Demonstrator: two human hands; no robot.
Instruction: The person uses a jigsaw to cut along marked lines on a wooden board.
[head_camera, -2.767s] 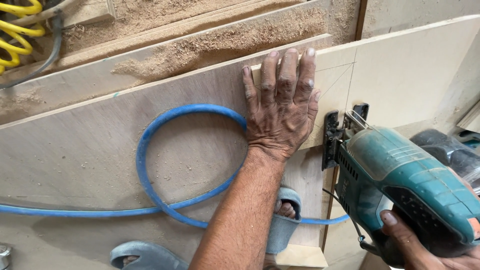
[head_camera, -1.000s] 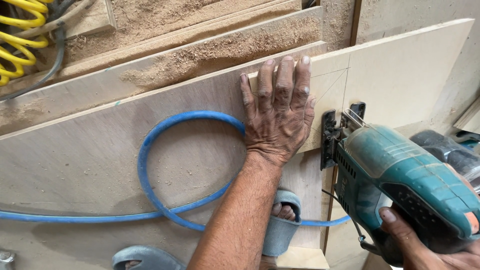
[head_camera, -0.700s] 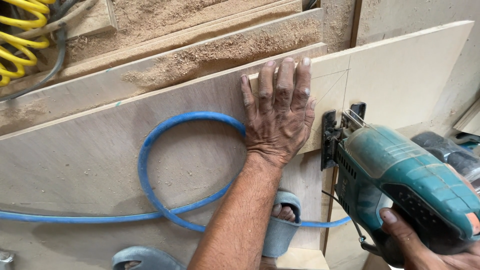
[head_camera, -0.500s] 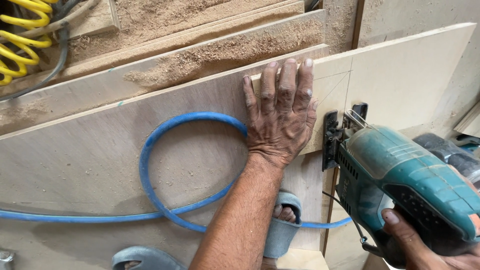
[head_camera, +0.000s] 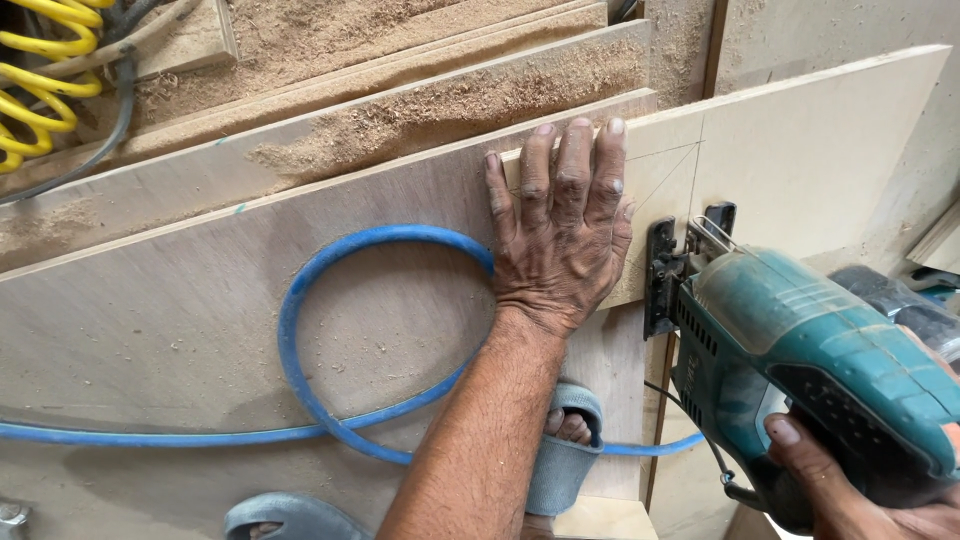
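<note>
1. Left hand (head_camera: 560, 235): laid flat, fingers spread and pressed on the pale plywood panel (head_camera: 800, 150), fingertips at its far edge. Judged to pin the panel against shifting; it grips nothing.
2. Right hand (head_camera: 860, 495): closed round the handle of the teal jigsaw (head_camera: 800, 360) at the lower right.
3. Teal jigsaw: its black front end sits at the near edge of the pale plywood panel, just beside the left hand's little-finger side, in line with pencil lines (head_camera: 665, 180) drawn on the panel. Whether the blade touches the wood cannot be told.
4. Brown plywood sheet (head_camera: 200, 320): lies under the panel and carries it.
5. Blue hose (head_camera: 330, 340): looped on the sheet, passing under the left wrist.
6. Sawdust (head_camera: 440, 105): heaped on boards along the far edge.
7. Yellow coiled hose (head_camera: 40, 60): far left corner.
8. Grey sandal (head_camera: 560, 460): on a foot below the forearm.
</note>
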